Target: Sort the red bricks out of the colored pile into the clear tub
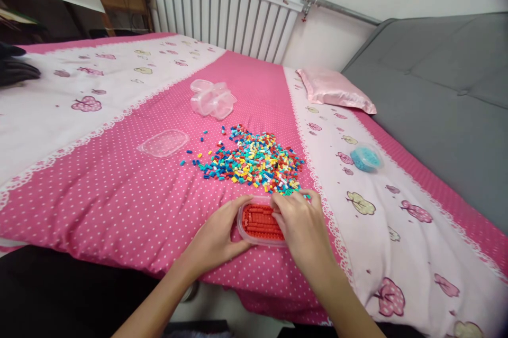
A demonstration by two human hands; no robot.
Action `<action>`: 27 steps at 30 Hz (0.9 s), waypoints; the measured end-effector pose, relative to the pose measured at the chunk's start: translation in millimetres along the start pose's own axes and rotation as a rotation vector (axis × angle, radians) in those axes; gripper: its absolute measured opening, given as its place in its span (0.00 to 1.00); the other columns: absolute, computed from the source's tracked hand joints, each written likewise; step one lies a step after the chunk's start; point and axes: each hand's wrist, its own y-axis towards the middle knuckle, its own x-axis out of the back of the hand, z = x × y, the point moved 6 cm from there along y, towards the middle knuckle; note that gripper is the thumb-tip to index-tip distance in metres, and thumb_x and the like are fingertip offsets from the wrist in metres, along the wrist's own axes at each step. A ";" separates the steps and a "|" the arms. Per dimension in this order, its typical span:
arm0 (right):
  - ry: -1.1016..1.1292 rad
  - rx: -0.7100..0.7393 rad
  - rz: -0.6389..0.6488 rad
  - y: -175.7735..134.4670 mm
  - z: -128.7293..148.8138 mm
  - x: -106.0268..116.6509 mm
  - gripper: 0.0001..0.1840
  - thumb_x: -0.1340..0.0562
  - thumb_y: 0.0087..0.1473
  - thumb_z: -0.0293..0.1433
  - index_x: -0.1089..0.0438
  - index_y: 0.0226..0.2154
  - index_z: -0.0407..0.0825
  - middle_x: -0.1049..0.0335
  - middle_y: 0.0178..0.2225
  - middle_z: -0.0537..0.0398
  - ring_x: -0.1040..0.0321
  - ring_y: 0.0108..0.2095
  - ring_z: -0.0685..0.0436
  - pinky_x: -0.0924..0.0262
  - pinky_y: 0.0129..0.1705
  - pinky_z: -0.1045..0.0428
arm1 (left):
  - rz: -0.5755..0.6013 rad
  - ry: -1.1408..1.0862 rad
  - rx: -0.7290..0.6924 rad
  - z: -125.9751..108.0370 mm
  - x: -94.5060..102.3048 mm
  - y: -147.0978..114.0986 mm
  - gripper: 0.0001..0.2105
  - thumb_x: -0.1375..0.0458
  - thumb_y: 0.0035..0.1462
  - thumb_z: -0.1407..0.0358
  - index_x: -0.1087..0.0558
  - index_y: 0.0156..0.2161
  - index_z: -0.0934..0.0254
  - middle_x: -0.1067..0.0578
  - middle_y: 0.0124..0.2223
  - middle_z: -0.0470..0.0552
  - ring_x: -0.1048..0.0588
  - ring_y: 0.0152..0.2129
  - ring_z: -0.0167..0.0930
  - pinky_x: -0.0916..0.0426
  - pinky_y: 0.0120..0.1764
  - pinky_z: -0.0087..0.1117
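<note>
A clear plastic container (262,243) near the bed's front edge holds red toy bricks (260,220) packed in rows. My left hand (216,237) grips its left end, thumb at the near rim and fingers at the far rim. Over the right end of the container, my right hand (299,221) is closed with fingertips pinched just above the red bricks. Whatever is between those fingertips is hidden. Beyond both hands lies a spread pile of small multicoloured bricks (257,161), with its near edge close to my right fingers.
Left of the pile lies a clear lid (164,143); behind it are stacked clear containers (213,99). A container of light-blue pieces (365,158) stands at right. A pink pillow (335,89) lies by the grey headboard (436,94). A dark glove-like item (16,65) is far left.
</note>
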 end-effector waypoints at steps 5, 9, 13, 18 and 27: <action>-0.013 0.007 -0.009 0.4 -1.1 -1.5 0.09 0.39 0.58 0.21 0.29 0.33 0.51 0.25 0.27 0.56 0.31 0.34 0.41 0.51 0.53 0.43 | 0.002 -0.002 0.001 -0.1 0.5 0.0 0.34 0.36 0.55 0.63 0.46 0.63 0.54 0.32 0.61 0.54 0.30 0.56 0.38 0.34 0.58 0.42; -0.005 -0.006 -0.009 0.5 -2.4 -1.6 0.08 0.40 0.59 0.22 0.29 0.32 0.51 0.25 0.28 0.55 0.30 0.34 0.41 0.50 0.54 0.43 | 0.006 -0.012 0.009 -0.5 0.5 0.4 0.33 0.36 0.55 0.63 0.46 0.63 0.54 0.31 0.61 0.53 0.30 0.56 0.37 0.34 0.58 0.41; 0.012 -0.004 0.015 0.6 -2.4 -1.2 0.10 0.40 0.58 0.20 0.29 0.33 0.51 0.26 0.28 0.56 0.30 0.34 0.42 0.50 0.54 0.43 | 0.002 -0.021 0.008 -1.4 1.0 0.3 0.33 0.36 0.56 0.63 0.46 0.63 0.54 0.31 0.61 0.53 0.30 0.56 0.37 0.34 0.58 0.41; 0.000 0.005 0.014 -0.2 -1.6 1.1 0.11 0.41 0.58 0.20 0.29 0.34 0.51 0.26 0.28 0.55 0.30 0.35 0.42 0.51 0.55 0.42 | -0.003 -0.027 0.001 -1.4 1.3 0.4 0.33 0.37 0.56 0.63 0.45 0.63 0.55 0.31 0.61 0.55 0.30 0.56 0.39 0.34 0.58 0.43; 0.052 0.005 -0.028 0.8 1.0 -0.1 0.08 0.37 0.56 0.21 0.30 0.33 0.52 0.26 0.28 0.57 0.31 0.34 0.42 0.51 0.55 0.42 | 0.002 -0.028 0.008 -2.7 1.2 1.3 0.33 0.37 0.56 0.62 0.45 0.63 0.55 0.31 0.61 0.55 0.30 0.56 0.40 0.33 0.57 0.44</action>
